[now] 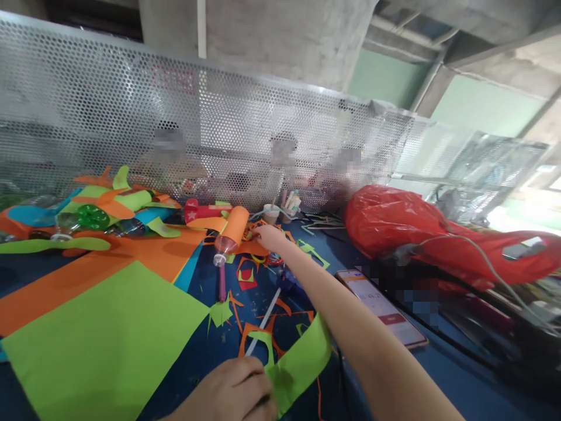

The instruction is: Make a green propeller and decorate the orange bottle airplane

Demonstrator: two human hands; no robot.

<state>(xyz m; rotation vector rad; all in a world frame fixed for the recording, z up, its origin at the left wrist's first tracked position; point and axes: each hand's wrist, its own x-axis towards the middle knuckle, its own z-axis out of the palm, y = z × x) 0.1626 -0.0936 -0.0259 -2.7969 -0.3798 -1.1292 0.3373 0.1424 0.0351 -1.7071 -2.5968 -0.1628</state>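
My left hand [234, 390] is at the bottom centre, closed on a strip of green paper [302, 359] and a thin white stick [264, 320] that points away up the table. My right hand [266, 235] is stretched far forward, fingers down among orange paper scraps [252, 247] next to an orange-wrapped bottle [230, 234] lying on its side. Whether the right hand grips anything is hidden by the fingers.
Large green [100, 345] and orange [87, 266] sheets cover the left of the blue table. Paper-and-bottle planes [109, 204] lie at back left. A phone [381, 307] lies right of my arm, a red plastic bag [394, 219] beyond. A perforated metal screen [219, 128] closes the back.
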